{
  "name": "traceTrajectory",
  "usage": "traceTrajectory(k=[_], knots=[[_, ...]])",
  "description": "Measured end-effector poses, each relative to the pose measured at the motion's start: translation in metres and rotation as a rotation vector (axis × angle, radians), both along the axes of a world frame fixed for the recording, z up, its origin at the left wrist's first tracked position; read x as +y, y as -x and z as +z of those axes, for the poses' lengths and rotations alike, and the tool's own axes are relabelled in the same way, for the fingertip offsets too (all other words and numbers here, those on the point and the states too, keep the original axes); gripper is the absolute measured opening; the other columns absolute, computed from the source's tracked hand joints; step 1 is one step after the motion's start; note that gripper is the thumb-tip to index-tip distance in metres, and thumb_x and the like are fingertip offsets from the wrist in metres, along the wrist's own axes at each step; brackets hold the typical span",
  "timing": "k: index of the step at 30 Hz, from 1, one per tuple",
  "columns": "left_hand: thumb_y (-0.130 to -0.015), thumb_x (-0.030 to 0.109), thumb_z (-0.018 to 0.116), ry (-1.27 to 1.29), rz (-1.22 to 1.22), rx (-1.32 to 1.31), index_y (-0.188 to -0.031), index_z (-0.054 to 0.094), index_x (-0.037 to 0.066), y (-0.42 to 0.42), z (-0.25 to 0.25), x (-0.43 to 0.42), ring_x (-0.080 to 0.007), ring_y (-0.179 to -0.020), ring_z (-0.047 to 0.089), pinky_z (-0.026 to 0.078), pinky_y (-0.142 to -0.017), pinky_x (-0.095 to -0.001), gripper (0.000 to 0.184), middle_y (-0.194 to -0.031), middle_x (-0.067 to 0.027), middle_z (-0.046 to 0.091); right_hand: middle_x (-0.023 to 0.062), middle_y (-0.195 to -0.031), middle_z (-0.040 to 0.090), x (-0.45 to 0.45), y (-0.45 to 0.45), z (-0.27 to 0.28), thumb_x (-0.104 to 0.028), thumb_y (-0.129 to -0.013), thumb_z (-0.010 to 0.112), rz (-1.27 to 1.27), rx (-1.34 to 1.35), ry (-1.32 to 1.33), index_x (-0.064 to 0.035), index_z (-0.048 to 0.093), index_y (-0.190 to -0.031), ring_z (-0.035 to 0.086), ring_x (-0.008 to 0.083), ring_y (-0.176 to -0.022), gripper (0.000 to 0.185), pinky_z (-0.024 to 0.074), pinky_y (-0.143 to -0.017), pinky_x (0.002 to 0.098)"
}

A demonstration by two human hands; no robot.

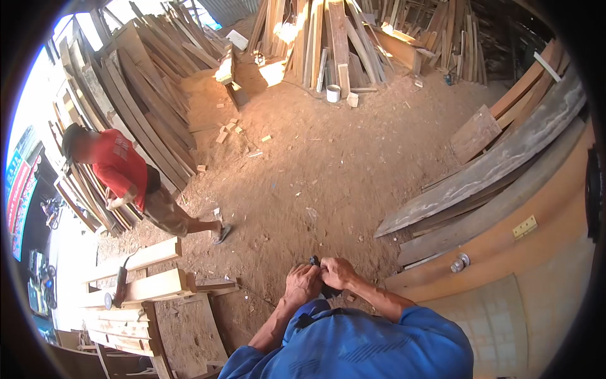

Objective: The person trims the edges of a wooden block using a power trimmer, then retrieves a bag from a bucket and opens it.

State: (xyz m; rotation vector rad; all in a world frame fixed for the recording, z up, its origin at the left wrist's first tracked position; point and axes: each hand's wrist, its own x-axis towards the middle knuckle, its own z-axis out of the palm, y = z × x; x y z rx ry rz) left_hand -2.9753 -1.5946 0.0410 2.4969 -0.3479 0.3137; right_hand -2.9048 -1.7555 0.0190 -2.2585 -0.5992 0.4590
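Note:
My left hand (pixel 303 282) and my right hand (pixel 338 272) meet close in front of my chest, over the blue shirt (pixel 372 344). The fingers of both are curled and closed. A small black object (pixel 314 259) pokes out between them at the top. More dark material (pixel 329 291) shows below, between the wrists. My fingers cover most of it, so its kind cannot be made out.
A person in a red shirt (pixel 120 161) walks on the left, near leaning planks (pixel 136 107). An angle grinder (pixel 120 287) rests on a timber bench (pixel 151 285). A door panel with a knob (pixel 460 263) and boards (pixel 499 174) lie right. A white bucket (pixel 333 93) stands ahead.

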Motion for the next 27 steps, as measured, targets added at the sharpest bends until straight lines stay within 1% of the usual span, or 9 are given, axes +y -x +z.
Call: traceTrajectory(k=[2,5,9,10,13,14,17,24,27], knots=[[-0.077,0.011,0.06,0.005,-0.006,0.014,-0.091,0.063,0.011,-0.043,-0.014,0.019,-0.0331,-0.081,0.065,0.049,-0.071,-0.046,0.015,-0.081,-0.0103,0.065,0.0216,-0.087,0.071,0.017,-0.039,-0.012,-0.025,-0.083,0.064,-0.108,0.005,0.047,-0.0037,0.069,-0.089,0.069,0.04,-0.086,0.023,0.0537,-0.075,0.048],[-0.077,0.011,0.06,0.124,-0.045,-0.01,-0.091,0.062,0.01,-0.114,-0.01,0.047,-0.0338,-0.081,0.065,0.049,-0.073,-0.0457,0.015,-0.081,-0.0117,0.065,0.023,-0.084,0.069,0.038,-0.107,-0.024,-0.02,-0.084,0.061,-0.136,-0.045,-0.059,-0.0036,0.068,-0.087,0.069,0.0388,-0.081,0.018,0.0529,-0.068,0.0458],[-0.076,0.009,0.062,0.193,-0.155,0.017,-0.094,0.061,0.011,-0.19,0.004,0.096,-0.0379,-0.082,0.064,0.051,-0.075,-0.0484,0.018,-0.083,-0.0159,0.065,0.017,-0.085,0.069,0.058,-0.186,0.022,-0.02,-0.084,0.064,0.029,0.122,-0.213,0.0001,0.065,-0.094,0.068,0.0261,-0.08,0.023,0.0526,-0.071,0.0394],[-0.077,0.007,0.063,0.202,-0.151,0.121,-0.096,0.061,0.01,-0.207,0.016,0.104,-0.0401,-0.08,0.063,0.051,-0.073,-0.0507,0.019,-0.084,-0.017,0.064,0.0131,-0.089,0.069,0.064,-0.203,0.026,-0.019,-0.086,0.065,0.05,0.125,-0.224,0.0014,0.064,-0.099,0.066,0.0201,-0.083,0.025,0.0519,-0.074,0.0365],[-0.078,0.006,0.063,0.149,-0.22,0.049,-0.097,0.061,0.009,-0.267,0.009,0.128,-0.0413,-0.079,0.063,0.052,-0.072,-0.0507,0.019,-0.083,-0.0179,0.064,0.0124,-0.091,0.07,0.085,-0.244,0.025,-0.017,-0.087,0.065,-0.076,0.232,-0.324,0.0007,0.065,-0.102,0.065,0.0183,-0.086,0.023,0.0517,-0.074,0.0357],[-0.079,0.005,0.063,0.208,-0.253,0.029,-0.097,0.06,0.008,-0.285,0.015,0.134,-0.0416,-0.08,0.063,0.052,-0.072,-0.0503,0.018,-0.082,-0.0188,0.063,0.0129,-0.09,0.07,0.089,-0.258,0.025,-0.015,-0.088,0.065,-0.094,0.228,-0.342,0.0011,0.066,-0.103,0.065,0.0172,-0.085,0.021,0.0517,-0.074,0.035],[-0.082,0.006,0.062,0.195,-0.285,0.096,-0.101,0.062,0.007,-0.334,0.008,0.149,-0.0424,-0.085,0.064,0.053,-0.075,-0.0498,0.019,-0.09,-0.0201,0.066,0.0201,-0.087,0.07,0.1,-0.301,0.024,-0.022,-0.088,0.062,-0.09,0.182,-0.201,0.0008,0.068,-0.099,0.07,0.0265,-0.082,0.026,0.053,-0.073,0.0399],[-0.084,0.006,0.062,0.348,-0.213,0.189,-0.103,0.062,0.005,-0.457,-0.009,0.17,-0.044,-0.086,0.065,0.053,-0.076,-0.0503,0.019,-0.089,-0.0214,0.067,0.0209,-0.089,0.071,0.137,-0.421,-0.016,-0.025,-0.086,0.06,-0.218,0.037,-0.159,-0.0001,0.068,-0.094,0.071,0.0334,-0.082,0.027,0.0539,-0.07,0.043],[-0.085,0.008,0.062,0.356,-0.152,0.281,-0.102,0.062,0.005,-0.522,-0.016,0.176,-0.0441,-0.087,0.066,0.054,-0.076,-0.0498,0.017,-0.089,-0.0222,0.067,0.02,-0.082,0.068,0.145,-0.497,-0.02,-0.017,-0.086,0.057,-0.179,0.082,-0.191,0.0028,0.066,-0.09,0.067,0.0267,-0.078,0.022,0.0521,-0.069,0.0403]])
